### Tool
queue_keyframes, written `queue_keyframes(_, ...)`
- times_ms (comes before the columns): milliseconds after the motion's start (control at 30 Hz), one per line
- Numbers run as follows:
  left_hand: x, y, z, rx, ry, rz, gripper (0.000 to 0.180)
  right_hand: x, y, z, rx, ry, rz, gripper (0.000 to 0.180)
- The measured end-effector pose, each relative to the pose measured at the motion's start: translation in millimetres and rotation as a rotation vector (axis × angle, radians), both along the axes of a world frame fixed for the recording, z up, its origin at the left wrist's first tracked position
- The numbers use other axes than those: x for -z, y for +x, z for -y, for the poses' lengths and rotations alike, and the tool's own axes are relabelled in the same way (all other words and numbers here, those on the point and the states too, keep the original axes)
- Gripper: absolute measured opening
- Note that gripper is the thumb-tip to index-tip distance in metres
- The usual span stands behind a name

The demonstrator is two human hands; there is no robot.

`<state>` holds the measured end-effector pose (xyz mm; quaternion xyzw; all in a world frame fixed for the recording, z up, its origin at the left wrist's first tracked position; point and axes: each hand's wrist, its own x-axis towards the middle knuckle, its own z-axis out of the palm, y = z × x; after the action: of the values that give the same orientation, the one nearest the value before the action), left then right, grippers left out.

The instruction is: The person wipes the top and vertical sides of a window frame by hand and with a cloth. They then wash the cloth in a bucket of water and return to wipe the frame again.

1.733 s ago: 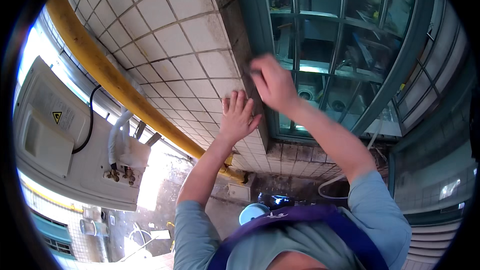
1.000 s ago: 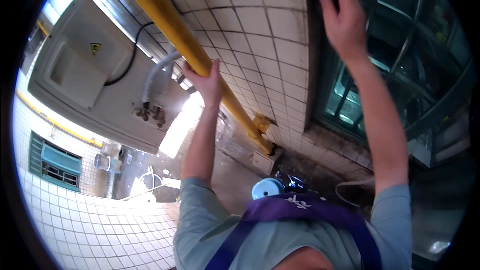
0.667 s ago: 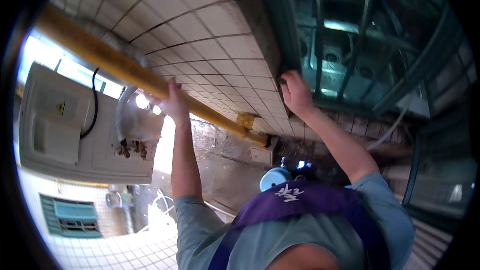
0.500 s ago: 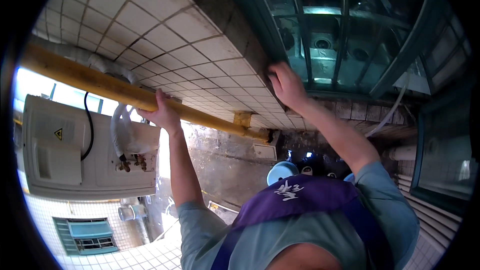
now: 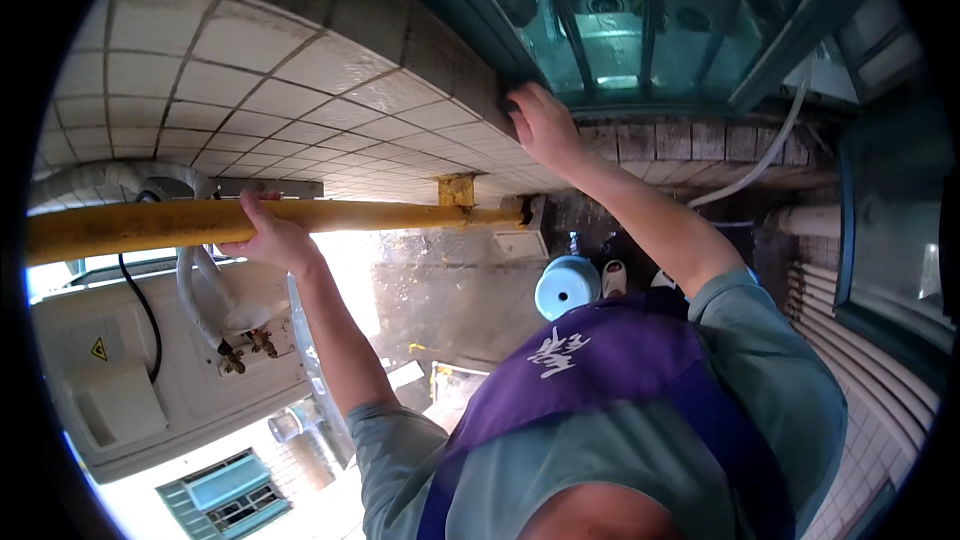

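A thick yellow pipe (image 5: 370,215) runs along the tiled wall on the left. My left hand (image 5: 275,238) is closed round it, thumb on the wall side and fingers wrapped over the near side. At the window, my right hand (image 5: 548,132) rests by the edge of the worn stone ledge (image 5: 455,70), under the green frame (image 5: 480,15). Its fingers are curled in against a dark patch there. Whether they pinch some small thing or only the ledge's edge does not show.
Behind barred glass lies a metal sink (image 5: 610,35). Below stand a blue round stool (image 5: 567,288) and a foot in a light slipper (image 5: 614,278). An air-conditioner unit (image 5: 190,340) with wrapped hoses hangs beyond the pipe. A pale hose (image 5: 770,155) and stacked pipes (image 5: 860,360) are at right.
My view has turned, so the pipe lies more level and more of the stool and slipper shows. Both hands appear farther left in the picture, with the left still on the pipe.
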<state>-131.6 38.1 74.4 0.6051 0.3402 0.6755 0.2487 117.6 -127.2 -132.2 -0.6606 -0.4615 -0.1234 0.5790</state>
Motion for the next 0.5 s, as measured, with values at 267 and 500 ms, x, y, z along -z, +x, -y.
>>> queue_keyframes(267, 0, -7, 4, 0.008, -0.018, -0.021, 0.066, -131, -8, -16, -0.017, 0.268, -0.007, 0.023)
queue_keyframes(500, 2, -14, -5, -0.017, 0.028, -0.058, 0.071, -109, -48, -16, 0.005, 0.4, 0.093, 0.024)
